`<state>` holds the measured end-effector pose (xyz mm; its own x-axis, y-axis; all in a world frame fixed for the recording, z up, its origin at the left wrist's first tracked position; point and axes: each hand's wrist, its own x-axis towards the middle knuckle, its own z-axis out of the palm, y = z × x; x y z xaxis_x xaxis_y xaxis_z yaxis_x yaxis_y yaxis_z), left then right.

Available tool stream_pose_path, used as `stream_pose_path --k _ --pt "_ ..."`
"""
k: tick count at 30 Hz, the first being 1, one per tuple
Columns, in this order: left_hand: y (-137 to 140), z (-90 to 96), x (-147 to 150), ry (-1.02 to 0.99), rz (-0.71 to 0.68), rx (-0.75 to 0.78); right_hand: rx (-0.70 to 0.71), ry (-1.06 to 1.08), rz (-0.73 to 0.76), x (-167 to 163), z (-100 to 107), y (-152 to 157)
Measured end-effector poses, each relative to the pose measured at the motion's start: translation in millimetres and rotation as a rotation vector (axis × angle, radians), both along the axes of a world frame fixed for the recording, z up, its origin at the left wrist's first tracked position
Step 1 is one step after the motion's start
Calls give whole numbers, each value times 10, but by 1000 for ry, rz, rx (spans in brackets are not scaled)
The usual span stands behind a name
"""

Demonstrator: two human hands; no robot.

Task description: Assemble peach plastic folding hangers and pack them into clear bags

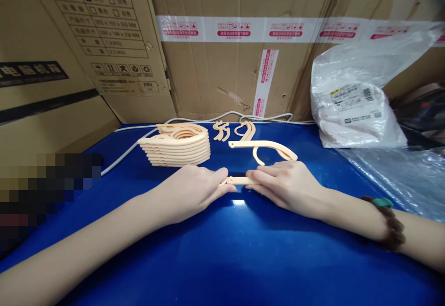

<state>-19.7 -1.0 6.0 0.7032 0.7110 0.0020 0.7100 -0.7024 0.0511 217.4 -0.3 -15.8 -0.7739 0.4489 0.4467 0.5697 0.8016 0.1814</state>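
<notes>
Low over the blue tabletop, my left hand [198, 185] and my right hand [290, 185] are both closed, gripping a cream plastic hanger arm [239, 181] between them. A small round hole shows at its end, close to my left thumb and finger. Most of the piece lies hidden behind my right fingers; what my left fingertips cover is largely hidden too. Just beyond my right hand lies another cream hanger arm [250, 144], with a curved hook [257, 156] beside it. Behind my left hand stands a neat stack of folded cream hangers [177, 150].
Small cream hooks [221, 130] and several curved cream pieces [248, 131] lie at the back of the blue table [222, 259]. A white cable [128, 153] runs behind them. Cardboard boxes [215, 74] wall the back and left. A white plastic bag [358, 106] stands right, near clear plastic film [392, 181].
</notes>
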Motion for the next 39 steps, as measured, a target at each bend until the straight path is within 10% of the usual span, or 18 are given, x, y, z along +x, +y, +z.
stream_pose_path --k 7,23,39 --pt "1 62 -44 -181 -4 -192 115 -24 11 -11 4 -17" --pt "-13 54 15 66 -11 78 11 -7 8 -1 17 -15" --pt "38 -105 -40 95 -284 771 -287 21 38 13 -3 30"
